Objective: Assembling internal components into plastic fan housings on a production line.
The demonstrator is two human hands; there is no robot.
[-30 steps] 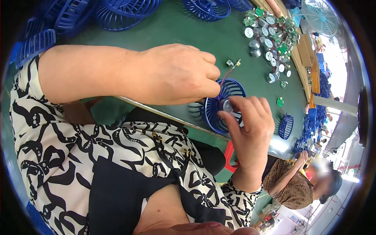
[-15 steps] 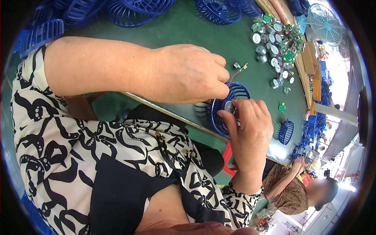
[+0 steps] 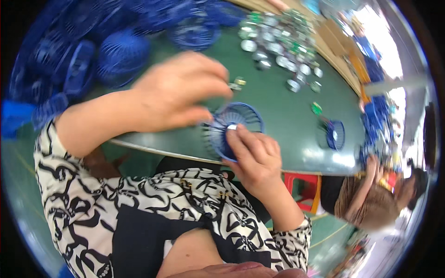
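Observation:
My right hand (image 3: 259,160) grips a blue round plastic fan cage (image 3: 243,110) at the table's near edge. Its fingers reach inside, onto a small silvery motor (image 3: 232,126) at the cage's middle. My left hand (image 3: 183,92), smeared by motion, hovers just left of the cage with fingers apart. Nothing shows between those fingers. Just beyond the cage, a small connector piece (image 3: 238,83) lies on the green tabletop (image 3: 287,125), partly beside my left fingertips.
Many blue cages (image 3: 123,55) are heaped at the far left. A pile of silvery motors with green circuit boards (image 3: 278,44) lies at the back. Another blue cage (image 3: 335,135) with a green board (image 3: 316,108) stands right. A co-worker (image 3: 371,199) sits beyond a red stool (image 3: 301,187).
My left hand has pulled away from the cage's middle, to the left. The view has shifted, and more of the heaped blue cages shows. My right hand keeps hold of the cage.

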